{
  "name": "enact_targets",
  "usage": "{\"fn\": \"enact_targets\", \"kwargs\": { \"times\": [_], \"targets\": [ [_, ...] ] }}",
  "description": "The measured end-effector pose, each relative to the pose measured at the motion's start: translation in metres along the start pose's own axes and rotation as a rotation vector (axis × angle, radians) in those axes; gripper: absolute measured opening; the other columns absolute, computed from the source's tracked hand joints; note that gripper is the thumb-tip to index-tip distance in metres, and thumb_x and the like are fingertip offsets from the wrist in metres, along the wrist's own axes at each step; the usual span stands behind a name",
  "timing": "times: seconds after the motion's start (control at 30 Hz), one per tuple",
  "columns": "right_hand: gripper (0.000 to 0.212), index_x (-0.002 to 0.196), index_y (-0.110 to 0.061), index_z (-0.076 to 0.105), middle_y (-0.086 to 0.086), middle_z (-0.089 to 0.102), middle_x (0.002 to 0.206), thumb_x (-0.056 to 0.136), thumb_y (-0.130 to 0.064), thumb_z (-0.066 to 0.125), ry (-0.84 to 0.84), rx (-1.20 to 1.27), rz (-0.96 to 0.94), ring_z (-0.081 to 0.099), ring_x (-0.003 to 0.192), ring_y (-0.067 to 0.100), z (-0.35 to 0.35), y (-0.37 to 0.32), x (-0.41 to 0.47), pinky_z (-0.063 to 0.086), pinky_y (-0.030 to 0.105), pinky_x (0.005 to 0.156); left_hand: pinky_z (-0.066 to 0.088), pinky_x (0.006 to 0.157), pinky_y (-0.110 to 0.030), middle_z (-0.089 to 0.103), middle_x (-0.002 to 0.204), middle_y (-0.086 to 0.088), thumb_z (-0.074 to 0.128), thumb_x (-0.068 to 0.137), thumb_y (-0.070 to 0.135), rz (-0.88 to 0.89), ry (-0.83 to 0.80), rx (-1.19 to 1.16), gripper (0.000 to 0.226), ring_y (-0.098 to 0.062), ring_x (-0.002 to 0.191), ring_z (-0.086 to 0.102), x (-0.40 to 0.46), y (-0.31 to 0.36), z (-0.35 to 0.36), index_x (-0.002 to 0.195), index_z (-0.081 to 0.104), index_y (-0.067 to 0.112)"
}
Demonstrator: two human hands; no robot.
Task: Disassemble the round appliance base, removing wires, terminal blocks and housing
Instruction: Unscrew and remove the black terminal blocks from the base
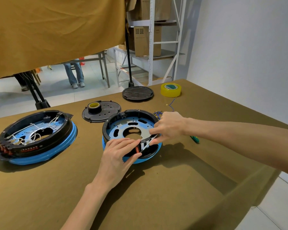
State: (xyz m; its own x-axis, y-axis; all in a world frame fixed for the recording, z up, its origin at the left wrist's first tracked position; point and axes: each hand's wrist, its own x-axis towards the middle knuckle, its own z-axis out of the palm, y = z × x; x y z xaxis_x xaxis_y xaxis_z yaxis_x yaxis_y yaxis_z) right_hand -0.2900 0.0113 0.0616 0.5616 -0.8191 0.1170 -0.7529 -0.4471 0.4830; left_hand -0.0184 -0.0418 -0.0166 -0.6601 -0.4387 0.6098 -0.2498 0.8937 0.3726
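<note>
Head view — right hand [169, 126] fingers pinch a metal tool [148, 144]; left hand [119, 152] fingers, nearly straight, grip the round base [131, 128].

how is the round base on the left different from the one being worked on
The left base still holds white wires and its red terminal blocks; the base under the hands shows a bare blue plate with no wires inside. Nobody touches the left base, while the left hand grips the other and the right hand works a tool at its near edge. Both have black rings over blue rims.
</note>
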Motion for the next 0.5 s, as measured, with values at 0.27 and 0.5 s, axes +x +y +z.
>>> {"fn": "enact_targets", "kwargs": {
  "times": [0.27,0.5],
  "targets": [
    [0.066,0.084,-0.017,0.061,-0.001,0.049,0.054,0.099,-0.070,0.025,0.126,0.017,0.048,0.044,0.040,0.025,0.010,-0.005,-0.005,0.045,0.035,0.038,0.048,0.104,-0.040,0.074,0.123,0.007,0.060,0.090,0.050,0.009,0.021,-0.005,0.050,-0.008,0.120,0.060,-0.001,-0.001,0.001,0.132,0.068,0.025],
    [0.059,0.082,-0.016,0.060,-0.001,0.045,0.053,0.100,-0.067,0.035,0.271,0.038,0.086,0.042,0.038,0.022,0.022,-0.009,-0.008,0.040,0.031,0.033,0.041,0.106,-0.036,0.071,0.127,0.010,0.054,0.097,0.054,-0.005,0.014,-0.002,0.048,-0.005,0.122,0.056,0.000,-0.003,0.002,0.137,0.064,0.029]
  ]
}}
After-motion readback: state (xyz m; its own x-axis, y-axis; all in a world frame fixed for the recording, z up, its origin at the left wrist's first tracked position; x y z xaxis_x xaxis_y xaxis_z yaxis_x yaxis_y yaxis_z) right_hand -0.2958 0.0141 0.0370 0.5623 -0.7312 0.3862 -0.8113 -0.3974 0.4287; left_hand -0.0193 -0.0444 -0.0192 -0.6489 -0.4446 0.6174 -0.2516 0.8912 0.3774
